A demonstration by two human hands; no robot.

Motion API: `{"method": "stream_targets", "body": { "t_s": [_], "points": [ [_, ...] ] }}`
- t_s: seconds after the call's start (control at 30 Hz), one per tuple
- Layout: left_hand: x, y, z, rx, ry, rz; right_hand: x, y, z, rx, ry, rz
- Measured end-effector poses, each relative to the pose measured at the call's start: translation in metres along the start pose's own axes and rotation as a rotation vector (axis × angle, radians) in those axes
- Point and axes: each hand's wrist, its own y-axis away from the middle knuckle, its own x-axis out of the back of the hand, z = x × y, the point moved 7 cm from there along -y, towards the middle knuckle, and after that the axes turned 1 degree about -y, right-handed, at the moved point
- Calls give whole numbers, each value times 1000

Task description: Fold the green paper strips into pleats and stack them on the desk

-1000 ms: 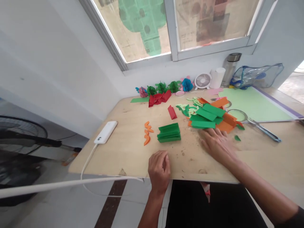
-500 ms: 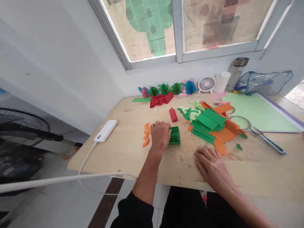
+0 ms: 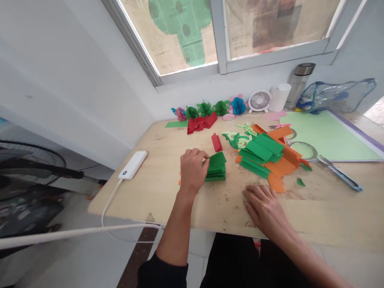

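Folded green papers (image 3: pixel 216 168) sit stacked on the bench (image 3: pixel 168 160), where we pinch their left end with our left hand (image 3: pixel 192 170). Folded red paper (image 3: pixel 216 142) lies just behind; farther right, we rest our released right hand (image 3: pixel 264 205) palm-down, near loose green sheets (image 3: pixel 259 149) and orange sheets (image 3: pixel 283 165).

The paper stack (image 3: pixel 216 167) lies right of the power bank (image 3: pixel 133 164), left of the loose papers (image 3: pixel 260 150).

Black sleeve (image 3: pixel 163 273) ending near left elbow; plain black legwear (image 3: pixel 231 262); fingers (image 3: pixel 195 152) bare.
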Motion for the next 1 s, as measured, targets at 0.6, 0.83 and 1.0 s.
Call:
{"method": "stream_targets", "body": {
  "t_s": [0.6,0.83,1.0],
  "points": [
    [-50,138,56,858,1635,-201,-14,5,-10,-558,-1054,-93],
    [-50,134,36,910,1636,-130,-8,6,-3,-510,-850,-199],
    [-49,135,28,893,1584,-83,-12,10,2,-406,-797,-339]
  ]
}}
